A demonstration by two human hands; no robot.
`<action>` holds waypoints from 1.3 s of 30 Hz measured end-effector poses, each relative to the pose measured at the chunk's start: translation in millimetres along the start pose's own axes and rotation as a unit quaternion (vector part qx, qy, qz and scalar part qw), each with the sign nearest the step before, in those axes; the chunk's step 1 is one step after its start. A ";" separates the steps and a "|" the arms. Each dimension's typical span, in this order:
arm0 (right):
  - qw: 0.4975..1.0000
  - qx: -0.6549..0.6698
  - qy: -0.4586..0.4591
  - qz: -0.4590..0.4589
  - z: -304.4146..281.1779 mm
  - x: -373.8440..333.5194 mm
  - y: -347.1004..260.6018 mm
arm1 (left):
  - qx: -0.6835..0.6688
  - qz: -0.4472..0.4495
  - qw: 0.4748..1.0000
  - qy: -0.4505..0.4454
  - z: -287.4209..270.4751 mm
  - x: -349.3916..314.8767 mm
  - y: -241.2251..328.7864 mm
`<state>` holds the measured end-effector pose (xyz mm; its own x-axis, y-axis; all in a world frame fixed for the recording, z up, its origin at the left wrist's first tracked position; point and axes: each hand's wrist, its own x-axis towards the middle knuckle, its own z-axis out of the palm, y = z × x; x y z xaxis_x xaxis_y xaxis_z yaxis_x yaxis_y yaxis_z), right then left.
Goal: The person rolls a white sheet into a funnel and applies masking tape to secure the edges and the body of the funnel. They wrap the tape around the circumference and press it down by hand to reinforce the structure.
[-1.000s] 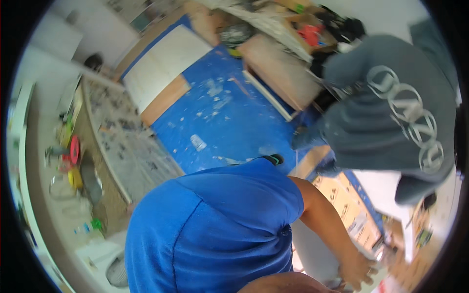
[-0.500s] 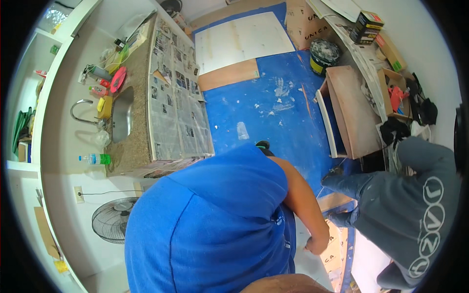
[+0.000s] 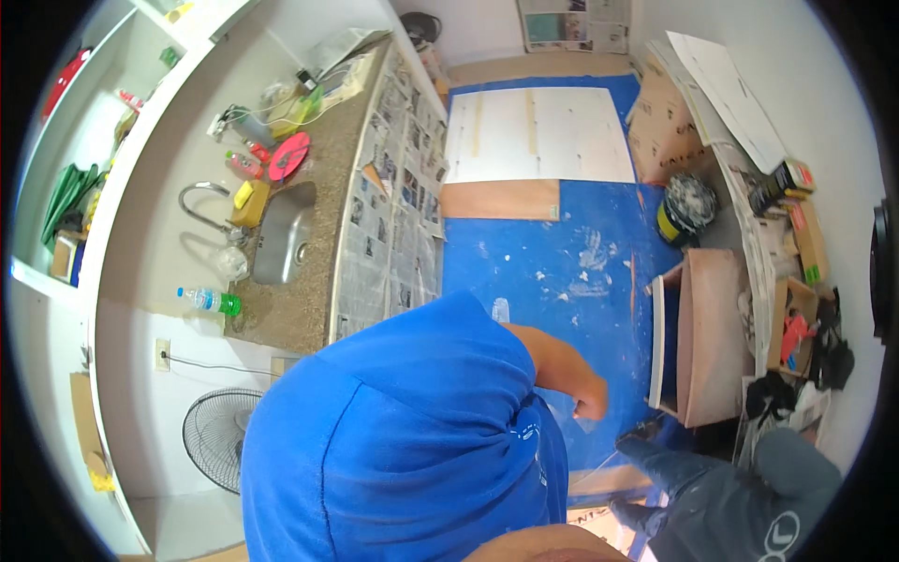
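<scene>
My left arm, in a blue short sleeve, bends across the middle of the view. At its end, my left hand is small, with its fingers curled in. A pale patch shows just below them, and I cannot make out what, if anything, they hold. Beneath the hand lies the blue floor covering, marked with white smears. My right hand is out of view. At the lower right stands another person in a dark sweatshirt and jeans, hands hidden.
A stone counter with a sink and newspaper-covered front runs along the left, a bottle on it. Below stands a fan. White panels lie at the back. A bucket and a drawer-like wooden box are at the right.
My view has swung, so the room sits farther right and lower in the picture. My left hand appears higher, over the blue floor covering. Less of the other person shows.
</scene>
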<state>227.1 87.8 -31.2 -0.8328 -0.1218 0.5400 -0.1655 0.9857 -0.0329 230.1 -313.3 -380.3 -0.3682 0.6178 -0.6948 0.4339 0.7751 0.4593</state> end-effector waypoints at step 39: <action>0.997 0.015 0.014 0.079 1.7 -15.1 82.9 | -0.416 -0.334 0.837 0.124 350.0 -210.5 77.7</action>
<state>225.1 171.1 -43.5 -0.8344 0.0376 0.5499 -0.0508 0.9882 -0.1446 629.2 -429.4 -392.1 -0.5036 -0.0612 -0.8617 -0.6211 0.7189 0.3120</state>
